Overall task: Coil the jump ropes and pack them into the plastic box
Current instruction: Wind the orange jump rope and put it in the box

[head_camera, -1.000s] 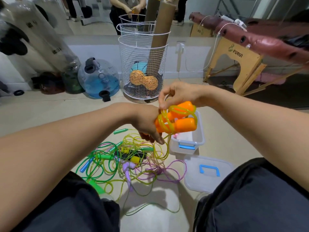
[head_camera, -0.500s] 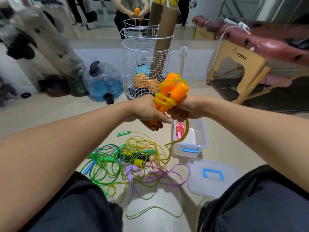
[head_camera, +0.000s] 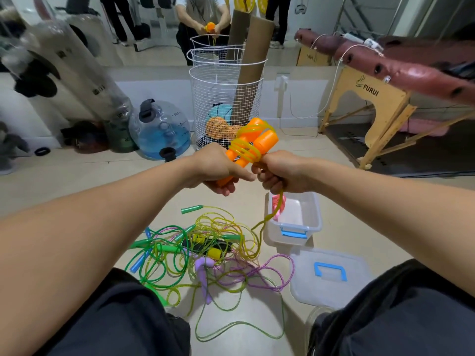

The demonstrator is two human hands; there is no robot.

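While both arms reach out over the floor, the left hand [head_camera: 218,168] grips the lower ends of the two orange handles [head_camera: 253,145], fingers curled round and hiding the tips. Yellow cord [head_camera: 243,150] is wound about the handles. The right hand [head_camera: 279,172] is fisted on the cord's loose run, which trails down to the tangled ropes [head_camera: 195,253] on the floor. Beside them sits the plastic box [head_camera: 295,229], something pink inside, half hidden. Its lid [head_camera: 329,278] lies nearby.
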